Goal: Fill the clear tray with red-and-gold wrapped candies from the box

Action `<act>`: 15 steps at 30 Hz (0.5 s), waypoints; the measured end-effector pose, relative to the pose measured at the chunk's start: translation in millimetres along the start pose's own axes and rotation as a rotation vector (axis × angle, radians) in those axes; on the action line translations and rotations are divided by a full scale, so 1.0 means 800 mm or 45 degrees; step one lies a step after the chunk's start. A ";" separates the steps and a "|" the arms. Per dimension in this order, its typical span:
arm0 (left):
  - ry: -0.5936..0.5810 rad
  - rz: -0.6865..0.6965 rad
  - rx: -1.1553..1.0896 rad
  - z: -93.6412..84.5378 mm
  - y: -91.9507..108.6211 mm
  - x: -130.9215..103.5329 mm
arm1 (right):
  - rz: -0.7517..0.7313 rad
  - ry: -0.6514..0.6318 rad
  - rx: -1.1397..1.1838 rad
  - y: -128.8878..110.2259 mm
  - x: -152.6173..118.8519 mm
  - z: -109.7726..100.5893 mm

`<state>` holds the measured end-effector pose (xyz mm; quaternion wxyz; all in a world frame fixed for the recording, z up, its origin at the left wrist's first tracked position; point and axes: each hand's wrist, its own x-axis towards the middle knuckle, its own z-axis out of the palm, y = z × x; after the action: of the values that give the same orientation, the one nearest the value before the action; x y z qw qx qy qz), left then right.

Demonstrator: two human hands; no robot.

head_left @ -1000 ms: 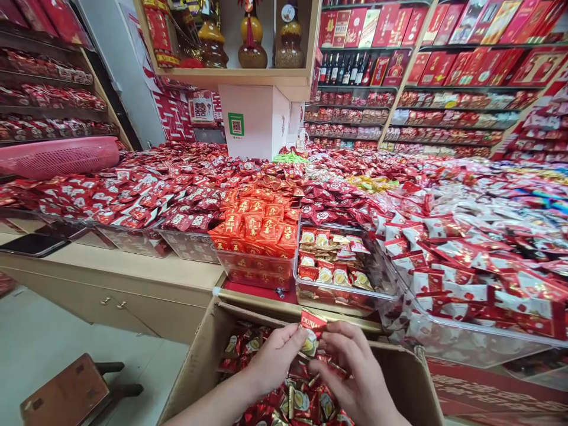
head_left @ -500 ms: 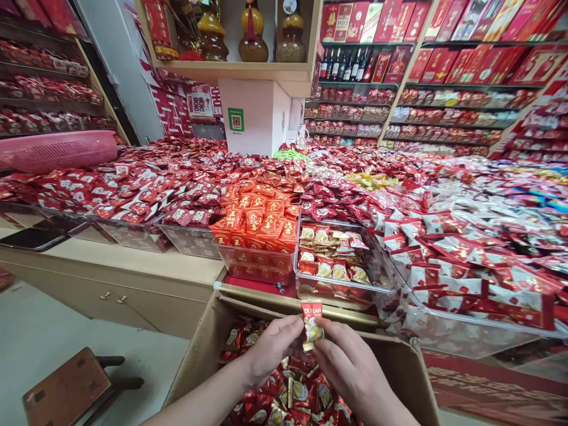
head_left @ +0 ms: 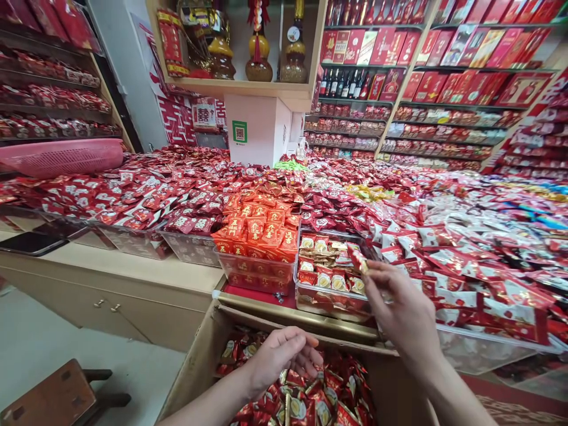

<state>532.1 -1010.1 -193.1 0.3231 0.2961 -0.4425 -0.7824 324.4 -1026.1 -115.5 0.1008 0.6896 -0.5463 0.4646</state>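
My right hand (head_left: 399,302) pinches a red and gold candy packet (head_left: 357,258) over the right part of a clear bin (head_left: 331,294), where durian candies (head_left: 323,277) lie in rows. Below and to the left, my left hand (head_left: 284,358) hovers above a cardboard box (head_left: 195,361), its fingers loosely curved and apart, with nothing between them. Many loose red durian packets (head_left: 297,407) fill the bottom of that box.
Left of the durian bin stands a bin of orange-red packets (head_left: 255,228); to its right is a wide bin of white and red packets (head_left: 479,296). A phone (head_left: 31,242) lies on the counter. A wooden stool (head_left: 48,393) stands lower left.
My right hand has carried the packet from between both hands, up and right to the durian bin. My left hand has let go of it. The view has tilted slightly upward.
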 end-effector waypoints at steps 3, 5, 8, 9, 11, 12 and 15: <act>-0.008 -0.013 0.029 -0.001 -0.002 0.001 | -0.031 -0.128 -0.289 0.014 0.054 0.011; -0.003 -0.019 0.056 -0.002 -0.004 0.001 | 0.013 -0.312 -0.520 0.026 0.080 0.028; -0.002 -0.039 0.084 -0.004 -0.009 0.002 | 0.090 -0.565 -0.771 0.045 0.100 0.058; -0.005 -0.050 0.093 -0.004 -0.010 0.002 | 0.111 -0.626 -0.808 0.050 0.102 0.067; -0.015 -0.071 0.110 -0.004 -0.012 0.002 | 0.160 -0.722 -0.841 0.058 0.102 0.081; -0.019 -0.078 0.121 -0.003 -0.012 0.001 | 0.185 -0.761 -0.848 0.061 0.102 0.086; -0.036 -0.105 0.144 -0.001 -0.009 0.000 | 0.196 -0.841 -0.851 0.068 0.100 0.091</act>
<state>530.9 -1007.5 -199.8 0.2671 0.3207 -0.4778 -0.7730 314.8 -1146.9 -115.7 0.1032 0.6878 -0.7181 0.0253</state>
